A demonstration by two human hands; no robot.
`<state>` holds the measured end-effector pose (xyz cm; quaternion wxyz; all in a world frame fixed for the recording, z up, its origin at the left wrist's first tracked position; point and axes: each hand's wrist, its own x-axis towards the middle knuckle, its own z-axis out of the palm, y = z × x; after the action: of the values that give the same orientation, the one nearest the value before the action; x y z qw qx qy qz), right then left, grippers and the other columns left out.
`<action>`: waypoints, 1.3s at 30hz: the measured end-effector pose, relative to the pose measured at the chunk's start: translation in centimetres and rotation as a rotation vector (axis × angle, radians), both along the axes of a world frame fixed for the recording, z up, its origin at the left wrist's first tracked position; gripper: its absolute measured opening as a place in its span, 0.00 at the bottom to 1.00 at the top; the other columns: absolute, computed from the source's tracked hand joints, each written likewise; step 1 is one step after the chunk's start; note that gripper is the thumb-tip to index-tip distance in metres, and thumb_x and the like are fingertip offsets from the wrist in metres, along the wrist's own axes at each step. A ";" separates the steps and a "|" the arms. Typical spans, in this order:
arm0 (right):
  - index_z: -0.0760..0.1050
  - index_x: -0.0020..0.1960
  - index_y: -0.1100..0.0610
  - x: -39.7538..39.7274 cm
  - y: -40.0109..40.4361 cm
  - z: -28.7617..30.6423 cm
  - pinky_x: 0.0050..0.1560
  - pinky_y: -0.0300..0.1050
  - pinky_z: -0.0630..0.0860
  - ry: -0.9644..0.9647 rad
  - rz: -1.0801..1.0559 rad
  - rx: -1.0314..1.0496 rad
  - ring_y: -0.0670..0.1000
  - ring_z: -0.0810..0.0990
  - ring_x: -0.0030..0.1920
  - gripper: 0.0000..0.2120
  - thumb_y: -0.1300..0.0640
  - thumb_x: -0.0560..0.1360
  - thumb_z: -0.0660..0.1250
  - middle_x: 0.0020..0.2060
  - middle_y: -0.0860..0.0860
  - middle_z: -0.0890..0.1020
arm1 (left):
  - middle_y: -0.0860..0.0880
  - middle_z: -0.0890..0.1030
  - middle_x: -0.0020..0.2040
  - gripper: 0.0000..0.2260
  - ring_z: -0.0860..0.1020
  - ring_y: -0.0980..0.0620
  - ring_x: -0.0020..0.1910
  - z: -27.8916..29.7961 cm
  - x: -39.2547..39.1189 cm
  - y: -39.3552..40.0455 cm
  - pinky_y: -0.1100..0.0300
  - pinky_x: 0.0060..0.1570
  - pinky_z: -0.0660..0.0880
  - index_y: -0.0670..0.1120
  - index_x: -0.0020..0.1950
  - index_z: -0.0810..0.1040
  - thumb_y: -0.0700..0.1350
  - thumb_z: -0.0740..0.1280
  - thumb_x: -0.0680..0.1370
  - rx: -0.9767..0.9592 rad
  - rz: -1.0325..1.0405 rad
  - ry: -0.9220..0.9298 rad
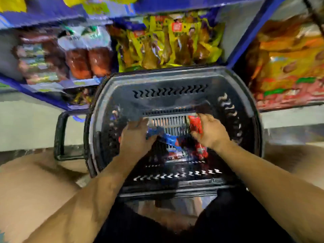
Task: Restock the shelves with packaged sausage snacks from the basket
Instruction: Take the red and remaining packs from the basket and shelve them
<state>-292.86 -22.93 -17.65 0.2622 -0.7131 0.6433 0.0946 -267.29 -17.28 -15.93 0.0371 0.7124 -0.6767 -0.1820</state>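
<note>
Both hands reach into the basket: left hand curls round a blue pack, right hand grips a red pack. Stocked shelves stand behind.

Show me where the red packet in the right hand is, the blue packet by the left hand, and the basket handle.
red packet (196,125), head view, on its upper face above the fingers.
blue packet (171,139), head view, mid wrapper.
basket handle (60,137), head view, on its left bar.

Yellow drumstick packets stand beside orange-red snack bags on display
</note>
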 end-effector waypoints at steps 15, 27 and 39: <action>0.70 0.68 0.60 0.1 -0.6 -13.4 0.63 0.50 0.74 -0.107 -0.366 0.374 0.63 0.77 0.63 0.32 0.41 0.72 0.71 0.64 0.62 0.75 | 0.52 0.82 0.54 0.11 0.70 0.47 0.61 -6.6 3.4 -2.0 0.48 0.62 0.60 0.50 0.53 0.81 0.43 0.60 0.77 0.502 -0.272 -0.780; 0.76 0.62 0.60 1.5 -1.8 -10.7 0.59 0.49 0.75 -0.523 -0.654 0.448 0.62 0.80 0.58 0.26 0.41 0.74 0.70 0.57 0.60 0.81 | 0.47 0.82 0.53 0.19 0.79 0.49 0.52 -0.7 1.5 -1.3 0.68 0.46 0.67 0.46 0.59 0.81 0.47 0.75 0.69 0.179 0.164 0.153; 0.76 0.50 0.53 5.0 -5.1 -3.0 0.58 0.49 0.76 -1.302 -1.013 0.665 0.51 0.81 0.49 0.04 0.53 0.79 0.64 0.41 0.49 0.84 | 0.56 0.81 0.45 0.19 0.78 0.61 0.41 -2.6 -3.4 0.7 0.60 0.47 0.78 0.46 0.59 0.76 0.47 0.75 0.70 0.202 0.250 0.607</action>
<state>-287.90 -28.07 -20.63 0.7797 -0.1422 0.5443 -0.2748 -270.69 -16.59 -18.54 0.1881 0.7033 -0.5208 -0.4458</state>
